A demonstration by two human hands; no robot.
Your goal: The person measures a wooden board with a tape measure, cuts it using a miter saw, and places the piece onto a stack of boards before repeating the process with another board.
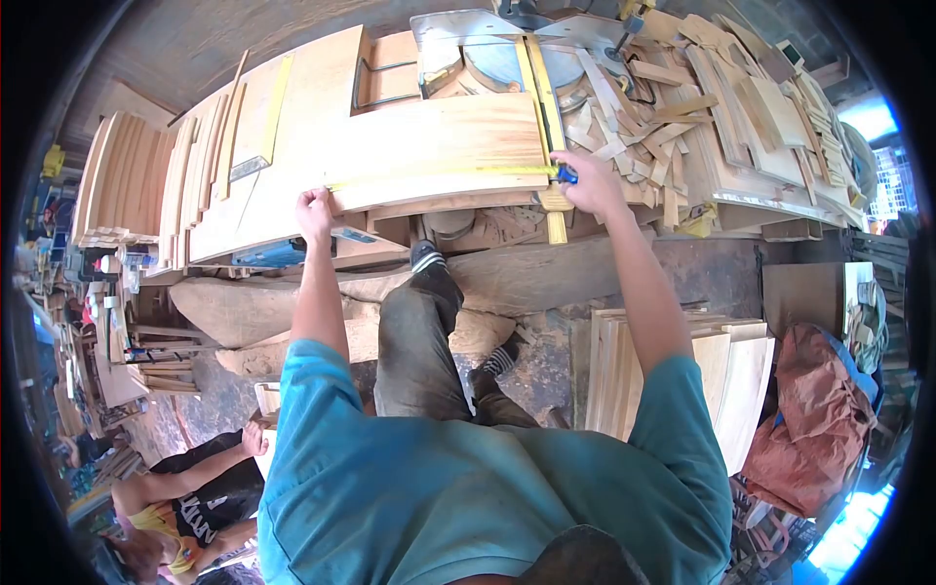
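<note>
A wide pale wooden board (444,132) lies on the workbench, with the yellow blade of a tape measure (439,175) stretched along its near edge. My left hand (314,213) is closed in a pinch at the board's left corner, on the end of the blade. At the right end, my right hand (593,185) is closed around the blue case of the tape measure (566,175). The fingers there are partly hidden by the hand itself. Just beyond the board stands a miter saw (468,19), with yellow strips running along its slot.
Wood offcuts (653,127) are heaped right of the saw. A try square (252,168) lies on the bench at left, near stacked boards (122,180). More boards (609,375) lean by my right side. Another person (195,502) is behind me at lower left.
</note>
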